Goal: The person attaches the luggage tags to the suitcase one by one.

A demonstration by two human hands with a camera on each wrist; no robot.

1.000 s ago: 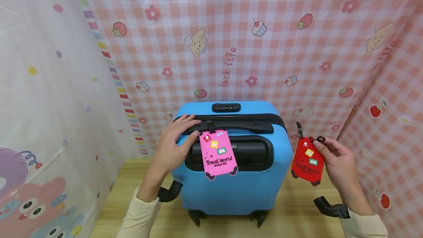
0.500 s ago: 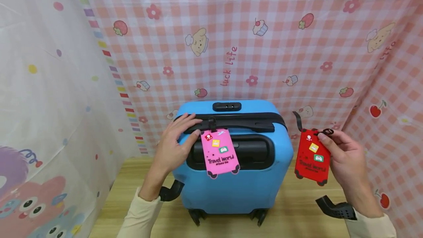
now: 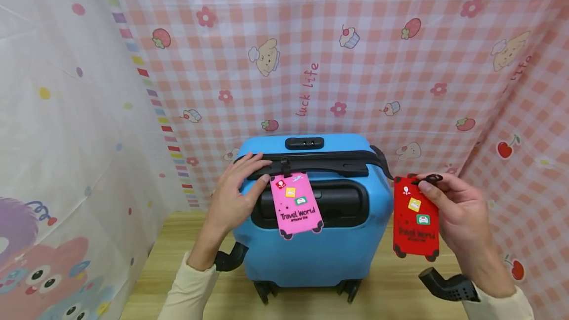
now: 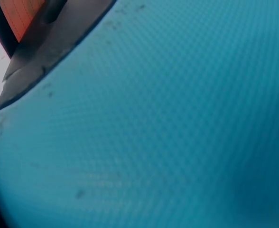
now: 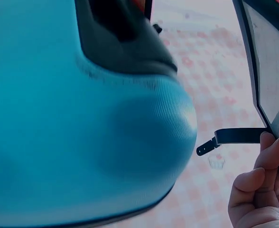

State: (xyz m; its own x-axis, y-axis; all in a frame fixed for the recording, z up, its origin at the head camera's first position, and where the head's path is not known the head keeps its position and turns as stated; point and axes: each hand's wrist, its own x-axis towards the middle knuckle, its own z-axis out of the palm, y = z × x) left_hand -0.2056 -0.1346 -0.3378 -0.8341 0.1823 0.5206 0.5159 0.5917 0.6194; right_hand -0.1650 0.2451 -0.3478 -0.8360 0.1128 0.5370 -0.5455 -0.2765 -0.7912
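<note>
A blue suitcase [image 3: 311, 256] stands upright on its wheels, its black side handle [image 3: 329, 166] along the upper part. From that handle hangs a pink luggage tag [image 3: 297, 204] by a black buckle strap. My left hand [image 3: 233, 201] rests on the suitcase's upper left corner, fingers straight, thumb beside the pink tag's top. Right of the suitcase, my right hand [image 3: 462, 221] pinches a red luggage tag [image 3: 415, 226] at its top corner. The tag's loose black strap [image 5: 239, 136] sticks out toward the suitcase in the right wrist view. Blue shell [image 4: 153, 123] fills most of the left wrist view.
A wood-patterned floor [image 3: 178, 256] lies under the suitcase. Pink checked cloth [image 3: 373, 78] hangs close behind it, with a white printed curtain [image 3: 80, 127] on the left and more checked cloth [image 3: 538, 186] on the right. Black wrist mounts [image 3: 449, 285] extend inward from the sleeves.
The red tag first shifted right, then came back left and turned more upright, its strap end now overlapping the suitcase's right edge. My left hand has stayed on the suitcase corner.
</note>
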